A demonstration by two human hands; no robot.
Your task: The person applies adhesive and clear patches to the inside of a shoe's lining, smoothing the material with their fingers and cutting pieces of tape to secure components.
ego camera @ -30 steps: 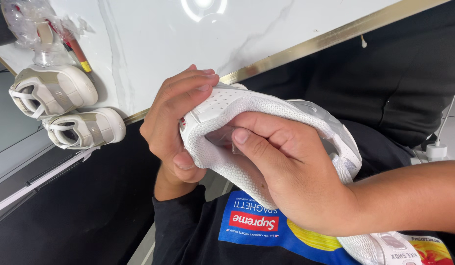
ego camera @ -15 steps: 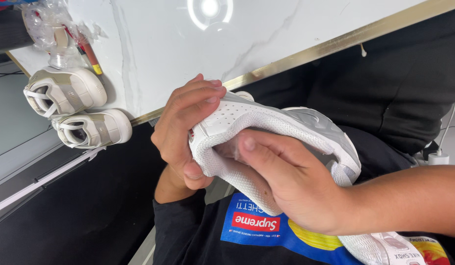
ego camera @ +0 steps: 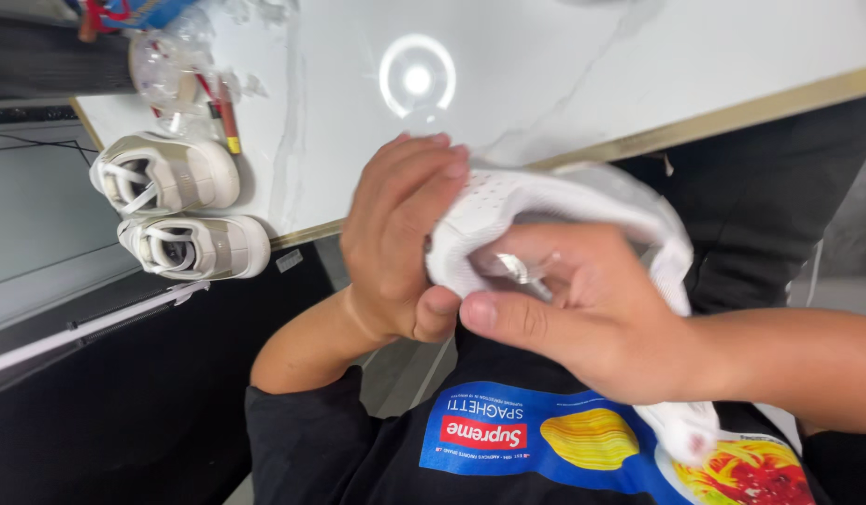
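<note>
A white perforated mesh shoe (ego camera: pixel 582 201) is held at frame centre, between both hands and touching each; its long axis runs toward the lower right. The left hand (ego camera: pixel 395 243) is wrapped around its upper-left end; the right hand (ego camera: pixel 592 318) is closed on its middle, below the white marble surface (ego camera: pixel 564 75).

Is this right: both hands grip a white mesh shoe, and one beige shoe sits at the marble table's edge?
Not quite. The head view shows two beige shoes at the marble table's edge, not one. The left hand and right hand do grip the white mesh shoe.
</note>
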